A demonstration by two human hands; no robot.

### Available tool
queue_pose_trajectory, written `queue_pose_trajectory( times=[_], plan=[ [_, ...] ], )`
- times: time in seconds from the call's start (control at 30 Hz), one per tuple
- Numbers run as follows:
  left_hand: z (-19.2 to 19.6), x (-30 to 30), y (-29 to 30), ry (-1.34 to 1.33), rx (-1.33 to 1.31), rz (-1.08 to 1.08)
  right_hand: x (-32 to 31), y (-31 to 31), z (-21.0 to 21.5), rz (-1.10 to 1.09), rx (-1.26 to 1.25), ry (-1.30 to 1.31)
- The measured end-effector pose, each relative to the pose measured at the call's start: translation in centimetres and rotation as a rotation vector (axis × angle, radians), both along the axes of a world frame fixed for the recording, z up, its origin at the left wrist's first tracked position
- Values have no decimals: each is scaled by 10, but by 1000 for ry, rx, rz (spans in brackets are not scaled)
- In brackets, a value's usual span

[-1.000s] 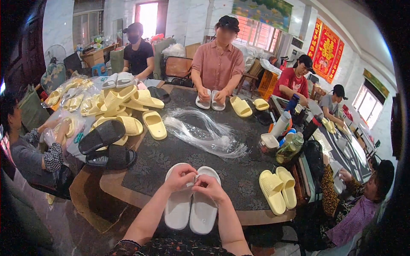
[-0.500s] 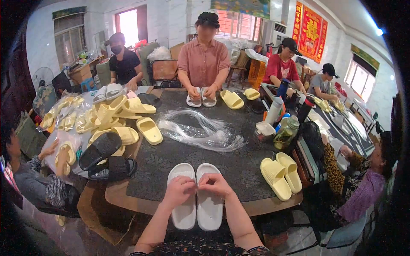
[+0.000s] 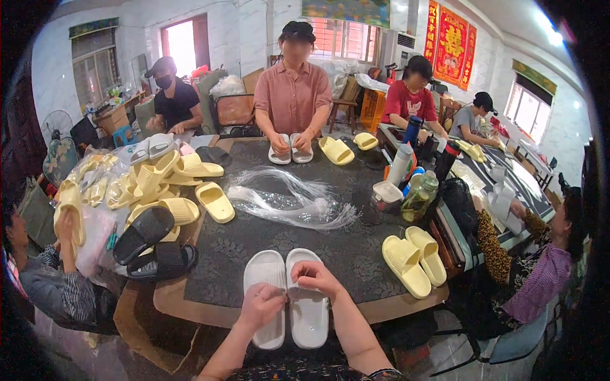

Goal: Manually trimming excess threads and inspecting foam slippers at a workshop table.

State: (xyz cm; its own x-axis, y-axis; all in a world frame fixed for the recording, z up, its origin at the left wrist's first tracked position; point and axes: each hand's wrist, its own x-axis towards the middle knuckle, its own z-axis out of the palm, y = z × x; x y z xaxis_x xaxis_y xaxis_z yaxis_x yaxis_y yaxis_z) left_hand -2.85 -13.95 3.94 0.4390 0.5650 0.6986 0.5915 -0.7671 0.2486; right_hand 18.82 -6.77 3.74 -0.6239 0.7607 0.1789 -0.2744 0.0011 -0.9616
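- Closest, at 6 o'clock of the bench [image 3: 222, 270], lies a pair of light grey slippers [image 3: 309, 327] side by side, toe ends toward 12 o'clock.
- The left hand [image 3: 262, 305] is over the left slipper, its fingers curled inward; the right hand [image 3: 318, 277] is over the right strap, its fingers loosely bent. I cannot tell whether either one grips something thin.
- Half a second ago both hands meet between the straps; now they are apart, the left one nearer the person. I judge that they no longer work at one same spot.
- Toward half past 2 stands a yellow pair [image 3: 406, 270].
- At 12 o'clock lie clear strands [image 3: 330, 213].
- Near half past 1, a small tub [image 3: 386, 192] has unclear contents; beside it, a clear jar [image 3: 420, 202] holds something greenish.
- Farther, around 10 o'clock, clear plastic bags [image 3: 95, 181] contain yellow slippers.
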Motion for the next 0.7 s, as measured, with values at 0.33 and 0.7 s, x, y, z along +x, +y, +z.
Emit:
queue_pose_trajectory(
  times=[0.33, 0.7],
  plan=[
    [-9, 4, -11, -26, -67, 42, -1, 2, -2, -54, 53, -67],
    [-2, 14, -12, -453, -408, 179, -10, -19, 33, -119, 809, -453]
  ],
)
